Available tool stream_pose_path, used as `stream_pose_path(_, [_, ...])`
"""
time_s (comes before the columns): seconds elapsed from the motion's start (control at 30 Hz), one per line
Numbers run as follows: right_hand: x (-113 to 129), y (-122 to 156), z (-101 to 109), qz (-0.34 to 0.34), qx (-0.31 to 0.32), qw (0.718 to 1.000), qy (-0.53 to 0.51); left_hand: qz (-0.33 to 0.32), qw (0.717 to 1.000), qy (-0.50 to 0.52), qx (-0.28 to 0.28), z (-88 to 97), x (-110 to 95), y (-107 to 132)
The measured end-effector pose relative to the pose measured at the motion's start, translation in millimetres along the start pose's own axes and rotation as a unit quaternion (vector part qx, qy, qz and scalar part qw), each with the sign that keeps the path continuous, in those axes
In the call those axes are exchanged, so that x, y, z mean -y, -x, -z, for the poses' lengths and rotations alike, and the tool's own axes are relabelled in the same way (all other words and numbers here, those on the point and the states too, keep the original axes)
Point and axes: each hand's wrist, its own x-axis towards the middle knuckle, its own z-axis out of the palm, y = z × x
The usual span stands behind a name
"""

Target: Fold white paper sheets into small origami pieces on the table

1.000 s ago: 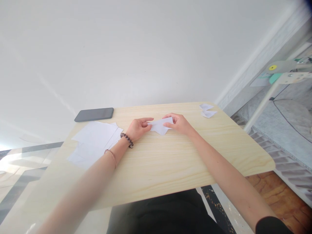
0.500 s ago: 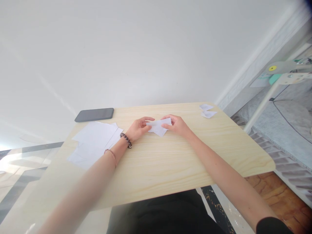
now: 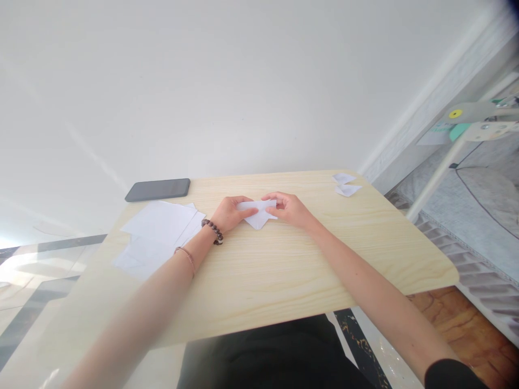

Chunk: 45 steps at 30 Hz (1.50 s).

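Observation:
Between my hands is a small folded sheet of white paper [image 3: 257,219], its straight edge at the top and a point hanging toward me. My left hand [image 3: 234,213] grips its left side, thumb lying across the front. On the right side, my right hand [image 3: 291,209] pinches the paper with the thumb in front and fingers behind. The backs of the fingers are partly hidden by the sheet. A beaded bracelet [image 3: 213,231] and a thin bangle [image 3: 186,259] are on my left wrist.
Loose white paper sheets [image 3: 156,232] lie overlapping at the left of the wooden table [image 3: 259,286]. A dark phone [image 3: 158,189] rests at the back left. Two small folded papers [image 3: 347,189] sit at the back right. A wall [image 3: 251,97] rises behind the table.
The folded paper has moved slightly left and sits more level. My left thumb now lies further across its front, and my right hand has shifted a little left along it.

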Motion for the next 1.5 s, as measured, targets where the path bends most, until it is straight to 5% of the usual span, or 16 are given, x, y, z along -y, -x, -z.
stream_pose_path(0.47, [-7,1,22,-0.053,0.14,0.98,-0.127,0.017,0.999,0.017,0.031,4.3,-3,-1])
stream_pose_path(0.87, [-7,4,24,-0.083,0.153,0.969,-0.175,0.022,1.0,0.007,0.016,5.7,3,-3])
stream_pose_path(1.0, [-3,2,10,-0.066,0.116,0.983,-0.127,0.013,1.0,0.002,-0.005,2.8,4,-3])
stream_pose_path(1.13, [-3,-1,5,-0.015,-0.023,1.0,0.014,-0.018,0.999,0.028,-0.04,2.3,5,-3])
stream_pose_path(1.3, [-2,-1,7,0.079,-0.173,0.974,0.122,-0.08,0.992,0.054,-0.084,3.2,5,-3])
stream_pose_path(1.5, [-9,-3,11,0.181,-0.131,0.961,0.164,-0.153,0.983,-0.047,-0.093,7.5,9,-6])
